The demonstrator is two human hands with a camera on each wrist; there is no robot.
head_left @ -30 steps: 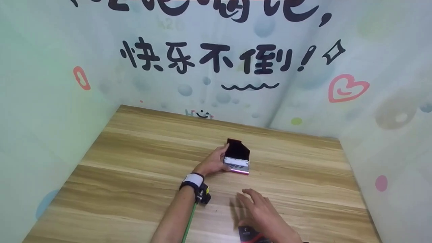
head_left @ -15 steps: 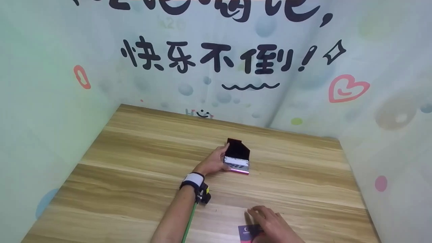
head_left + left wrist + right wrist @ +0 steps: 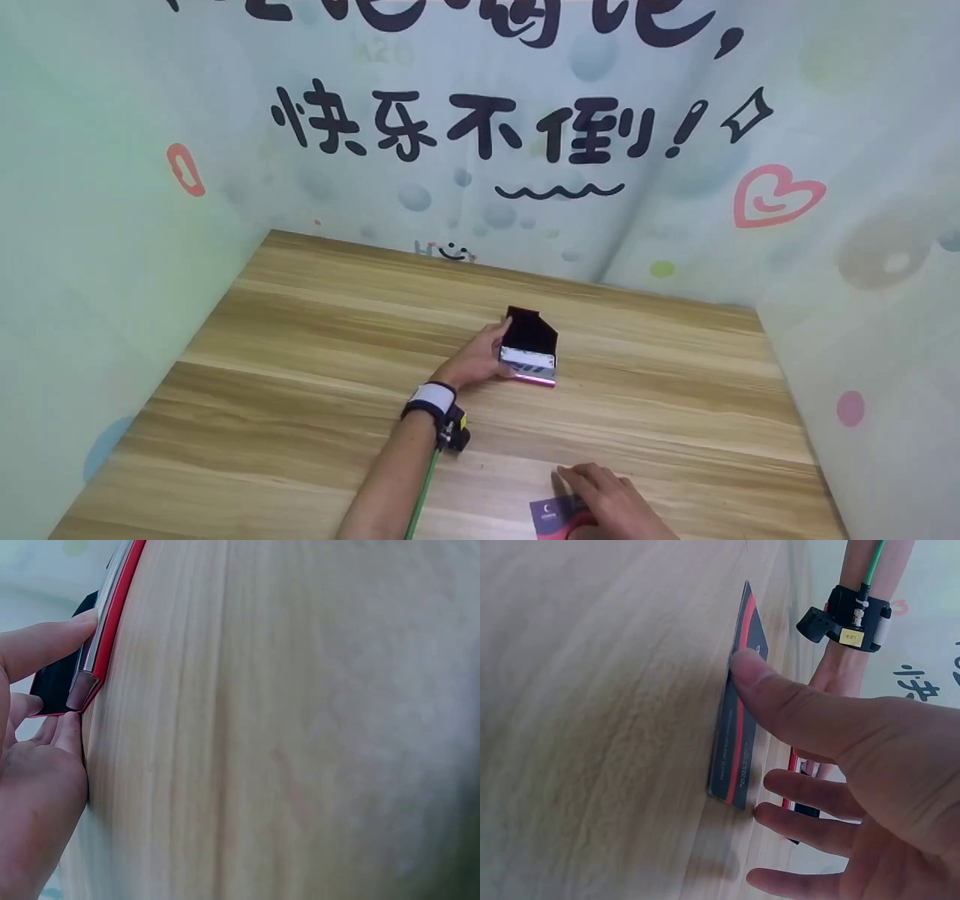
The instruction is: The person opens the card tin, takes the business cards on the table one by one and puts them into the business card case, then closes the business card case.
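At the middle of the table stands a card case (image 3: pixel 528 359), its lid raised to show a black inside, with a metal front and red outer edges. My left hand (image 3: pixel 474 360) grips its left side; in the left wrist view the thumb lies on the metal edge and fingers sit behind the red cover (image 3: pixel 114 619). Near the front edge of the head view, my right hand (image 3: pixel 611 499) is over a dark card (image 3: pixel 549 516) with a red band. The right wrist view has the thumb at the card's edge (image 3: pixel 739 720), the other fingers extended and spread.
Wood-grain table (image 3: pixel 300 337) spreads around both hands. A printed backdrop (image 3: pixel 465 172) with lettering encloses its back and sides. A wrist camera (image 3: pixel 454 431) on a strap, with a green cable (image 3: pixel 421 491), rides on the left forearm.
My right hand has drawn back and down toward the card, its fingers coming lower over it. The left hand and the card case have stayed in place.
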